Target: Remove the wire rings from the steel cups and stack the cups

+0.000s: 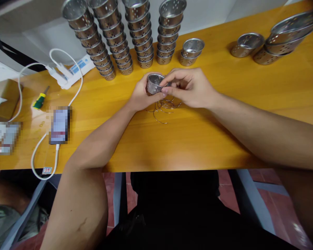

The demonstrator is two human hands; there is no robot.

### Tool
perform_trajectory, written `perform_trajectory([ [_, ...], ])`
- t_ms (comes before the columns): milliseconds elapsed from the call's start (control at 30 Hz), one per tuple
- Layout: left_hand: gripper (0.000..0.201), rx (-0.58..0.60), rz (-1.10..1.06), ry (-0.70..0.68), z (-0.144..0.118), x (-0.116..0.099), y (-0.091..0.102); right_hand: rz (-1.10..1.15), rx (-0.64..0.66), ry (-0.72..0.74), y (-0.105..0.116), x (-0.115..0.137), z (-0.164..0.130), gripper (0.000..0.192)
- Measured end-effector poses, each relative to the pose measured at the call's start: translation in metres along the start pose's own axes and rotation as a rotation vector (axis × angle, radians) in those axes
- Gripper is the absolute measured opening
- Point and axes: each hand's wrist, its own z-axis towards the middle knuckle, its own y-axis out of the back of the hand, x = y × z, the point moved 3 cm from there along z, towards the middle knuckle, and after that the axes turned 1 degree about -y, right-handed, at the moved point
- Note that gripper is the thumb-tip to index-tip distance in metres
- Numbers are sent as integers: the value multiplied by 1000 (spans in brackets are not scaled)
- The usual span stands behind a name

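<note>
Currently your left hand clamps the metal cup, right hand pinching a wire at its rim; a slack pinch could let it spring loose.

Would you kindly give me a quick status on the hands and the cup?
Left hand grips metal cup. Right hand pinches wire at its rim. Loose wire loops beneath. Nothing blocking.
</note>
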Motion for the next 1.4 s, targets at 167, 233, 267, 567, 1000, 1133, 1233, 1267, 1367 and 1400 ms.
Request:
perform_trajectory([
  [167, 102, 8, -12, -21, -1, 2, -3, -13, -10, -18, 0, 3, 1, 49],
  [233, 102, -19, -7, -39, 0, 5, -4, -52, -47, 16, 1, 5, 1, 50],
  [267, 103, -38, 1, -47, 0, 7, -4, -85, -66, 42, 2, 5, 0, 51],
  [567, 109, -66, 31, -155, 7, 2, -5, -241, 53, 124, 2, 15, -2, 33],
  [1000, 75, -88, 244, -179, 22, -52, 11, -329, 137, 181, 5, 12, 0, 48],
  [1133, 74, -234, 218, -423, 26, -63, 11, -291, 123, 85, 6, 17, -2, 52],
  [1233, 75, -272, 224, -403, 24, -61, 11, -353, 46, 120, 9, 18, -4, 55],
  [1267, 78, -272, 235, -353, 22, -58, 11, -374, 3, 125, 10, 17, -4, 58],
  [1367, 95, -215, 278, -162, 13, -42, 12, -396, -77, 123, 13, 13, -5, 67],
  [1400, 100, -184, 284, -109, 10, -36, 11, -390, -76, 119, 13, 12, -5, 69],
])
